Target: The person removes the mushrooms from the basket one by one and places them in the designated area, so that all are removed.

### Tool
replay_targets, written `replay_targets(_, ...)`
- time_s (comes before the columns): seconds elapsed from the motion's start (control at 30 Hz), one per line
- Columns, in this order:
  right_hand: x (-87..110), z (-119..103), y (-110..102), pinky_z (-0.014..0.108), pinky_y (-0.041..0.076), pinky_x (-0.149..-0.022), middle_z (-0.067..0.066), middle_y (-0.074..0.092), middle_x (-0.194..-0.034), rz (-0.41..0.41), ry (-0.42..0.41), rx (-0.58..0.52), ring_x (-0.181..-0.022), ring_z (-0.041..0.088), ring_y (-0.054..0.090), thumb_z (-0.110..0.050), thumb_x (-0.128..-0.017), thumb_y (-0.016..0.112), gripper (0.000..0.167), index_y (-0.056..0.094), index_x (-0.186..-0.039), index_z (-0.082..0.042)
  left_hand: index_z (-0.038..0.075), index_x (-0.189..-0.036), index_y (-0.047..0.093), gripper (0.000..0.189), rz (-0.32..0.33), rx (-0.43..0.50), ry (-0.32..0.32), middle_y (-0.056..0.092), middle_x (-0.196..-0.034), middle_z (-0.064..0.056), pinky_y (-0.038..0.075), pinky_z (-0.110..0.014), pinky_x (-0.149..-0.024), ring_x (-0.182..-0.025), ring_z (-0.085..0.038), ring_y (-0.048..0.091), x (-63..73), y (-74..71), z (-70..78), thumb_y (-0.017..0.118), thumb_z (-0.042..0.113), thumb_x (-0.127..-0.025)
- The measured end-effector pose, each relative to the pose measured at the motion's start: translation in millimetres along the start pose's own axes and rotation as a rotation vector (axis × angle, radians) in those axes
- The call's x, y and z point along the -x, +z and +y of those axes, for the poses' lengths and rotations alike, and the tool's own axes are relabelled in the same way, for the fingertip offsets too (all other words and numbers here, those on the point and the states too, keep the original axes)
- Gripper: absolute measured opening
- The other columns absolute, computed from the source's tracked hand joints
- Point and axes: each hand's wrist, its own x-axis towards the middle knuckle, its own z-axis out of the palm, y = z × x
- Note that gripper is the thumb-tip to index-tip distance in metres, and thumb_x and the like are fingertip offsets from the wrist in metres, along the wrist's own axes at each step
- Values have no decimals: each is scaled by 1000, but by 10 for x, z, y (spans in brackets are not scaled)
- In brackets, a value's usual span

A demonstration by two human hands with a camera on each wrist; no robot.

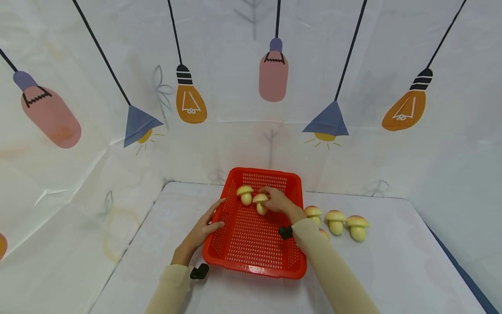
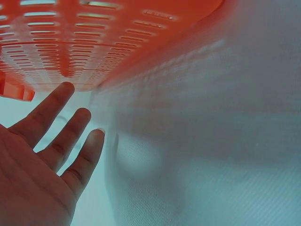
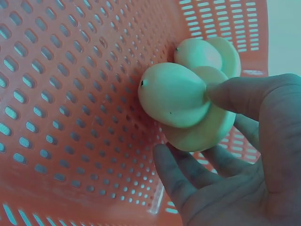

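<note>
A red perforated plastic basket (image 1: 255, 250) stands on the white table. Inside it, my right hand (image 1: 276, 201) pinches a toy mushroom (image 1: 260, 204) with a yellow-orange cap and pale stem. The right wrist view shows the thumb against this mushroom (image 3: 173, 94), the other fingers curved around its cap side. Just left of it, near the basket's far left corner, is a second mushroom (image 1: 245, 195). My left hand (image 1: 201, 230) lies at the basket's left side, fingers spread; in the left wrist view three extended fingers (image 2: 79, 176) show beside the basket wall.
To the basket's right, several more mushrooms (image 1: 357, 227) sit on the table (image 1: 392, 270), one partly hidden by the right sleeve (image 1: 325, 261). Behind the table hangs a pale backdrop (image 1: 235, 144) printed with lamps.
</note>
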Motion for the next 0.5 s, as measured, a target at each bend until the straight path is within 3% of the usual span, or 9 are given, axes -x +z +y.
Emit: replay_targets(0.5,13,39,4,44,50,-100,12,64,-134,-37,-51,-30,-117,27,60,-8,-92,75,40,65,-131,-8,25,-165,23,71,-15,6,23,44,-145,-35,62,-40,-82,-109,-35,65,-1,0,5,54,14,-102)
